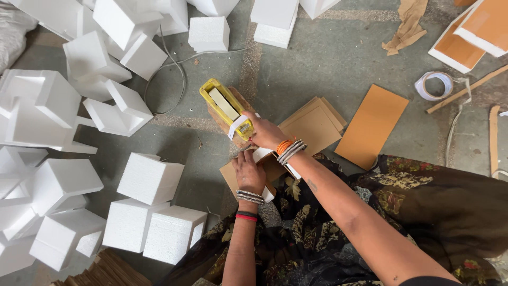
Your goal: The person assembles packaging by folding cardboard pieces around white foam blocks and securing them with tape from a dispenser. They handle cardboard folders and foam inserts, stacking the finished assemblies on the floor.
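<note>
Here, in the head view, the right hand (264,131) grips a yellow tape dispenser (226,107) — fingers closed around its rear — while the left hand (247,170) presses flat, fingers together, on a small cardboard box (233,179) on the floor. The box looks light, thin-walled, easily crushed — best held by its edges.

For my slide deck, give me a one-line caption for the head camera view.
Right hand works a yellow tape dispenser while left hand presses a cardboard piece, white foam blocks nearby.

white foam boxes and brown cardboard on the floor

many white foam boxes (151,177) sit at the left; flat brown cardboard sheets (312,127) lie near the middle.
</note>
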